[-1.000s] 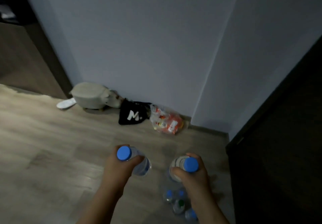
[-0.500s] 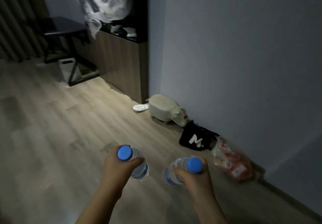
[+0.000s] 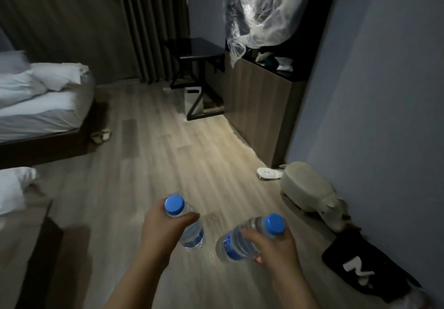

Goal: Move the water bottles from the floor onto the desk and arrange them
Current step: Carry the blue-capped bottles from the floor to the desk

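Observation:
My left hand (image 3: 161, 230) grips a clear water bottle (image 3: 192, 233) with a blue cap near its neck, held above the wooden floor. My right hand (image 3: 276, 245) holds a second blue-capped water bottle (image 3: 236, 242), tilted with its base pointing left. Both bottles hang in the air low in the head view. A dark desk (image 3: 200, 49) stands far ahead by the curtain, well beyond both hands.
A bed (image 3: 45, 107) with white bedding is on the left. A wooden cabinet (image 3: 259, 107) lines the right wall, plastic wrap hanging above it. A cream animal-shaped stool (image 3: 310, 191), a white slipper (image 3: 268, 173) and a black bag (image 3: 360, 268) lie along the right wall.
The view has swung left from the wall corner into the room; bed, curtain and desk have come into sight. The bottles left on the floor are out of view. Both hands keep their bottles.

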### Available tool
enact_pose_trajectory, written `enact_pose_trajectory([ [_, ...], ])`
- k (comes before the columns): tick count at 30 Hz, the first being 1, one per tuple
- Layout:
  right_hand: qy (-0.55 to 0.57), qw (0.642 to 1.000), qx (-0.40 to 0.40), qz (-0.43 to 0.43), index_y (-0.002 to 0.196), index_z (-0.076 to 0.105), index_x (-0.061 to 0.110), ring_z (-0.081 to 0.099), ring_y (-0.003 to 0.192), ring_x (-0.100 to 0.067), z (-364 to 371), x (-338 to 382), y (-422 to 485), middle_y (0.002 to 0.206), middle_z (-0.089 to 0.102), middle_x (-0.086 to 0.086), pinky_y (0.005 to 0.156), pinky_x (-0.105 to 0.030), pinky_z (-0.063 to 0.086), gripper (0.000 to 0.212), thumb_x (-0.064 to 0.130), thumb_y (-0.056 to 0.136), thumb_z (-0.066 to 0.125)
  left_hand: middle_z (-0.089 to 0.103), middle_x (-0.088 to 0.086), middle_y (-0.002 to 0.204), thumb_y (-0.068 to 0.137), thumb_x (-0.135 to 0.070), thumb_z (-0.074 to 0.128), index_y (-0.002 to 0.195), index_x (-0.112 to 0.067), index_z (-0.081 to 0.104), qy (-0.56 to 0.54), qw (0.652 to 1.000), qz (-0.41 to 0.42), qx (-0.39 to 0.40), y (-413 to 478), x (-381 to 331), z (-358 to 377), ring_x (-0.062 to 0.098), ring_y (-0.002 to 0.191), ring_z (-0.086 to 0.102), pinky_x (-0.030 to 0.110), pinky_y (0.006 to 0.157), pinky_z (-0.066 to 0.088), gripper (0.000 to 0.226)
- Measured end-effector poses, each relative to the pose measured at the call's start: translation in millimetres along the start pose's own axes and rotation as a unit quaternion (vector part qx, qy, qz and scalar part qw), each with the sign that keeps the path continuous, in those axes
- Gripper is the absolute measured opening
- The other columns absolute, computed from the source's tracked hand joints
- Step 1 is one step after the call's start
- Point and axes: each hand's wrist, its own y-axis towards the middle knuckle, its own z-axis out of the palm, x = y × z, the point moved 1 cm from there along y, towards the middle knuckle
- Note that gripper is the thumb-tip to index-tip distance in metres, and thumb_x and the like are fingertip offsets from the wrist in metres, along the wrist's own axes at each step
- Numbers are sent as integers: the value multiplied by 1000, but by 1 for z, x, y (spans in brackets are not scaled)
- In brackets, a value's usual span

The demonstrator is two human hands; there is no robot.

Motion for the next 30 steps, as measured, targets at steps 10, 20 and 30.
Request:
enact_pose_trajectory([
  [10, -34, 996, 63, -45, 85, 52, 32, 59, 84, -15, 30, 94, 152, 88, 61, 7, 84, -45, 54, 41, 15, 63, 81, 63, 9, 83, 66, -5, 77, 80, -24, 58, -43, 997, -43, -56, 136, -45, 64, 27, 80, 59, 46, 77, 52, 30],
  [20, -94, 984, 136, -67, 90, 53, 29, 59, 84, -18, 136, 129, 261, 85, 60, 6, 86, -49, 54, 41, 11, 64, 80, 61, 9, 76, 61, -4, 79, 73, -20, 56, -79, 989, -34, -122, 261, -60, 47, 23, 72, 57, 35, 68, 49, 31],
  [30, -108, 973, 197, -52, 91, 53, 31, 61, 88, -19, 325, 171, 374, 90, 62, 4, 85, -47, 54, 41, 10, 66, 77, 64, 5, 73, 65, -4, 81, 79, -20, 61, -11, 982, -26, -188, 454, -67, -30, 22, 70, 59, 32, 64, 47, 29],
])
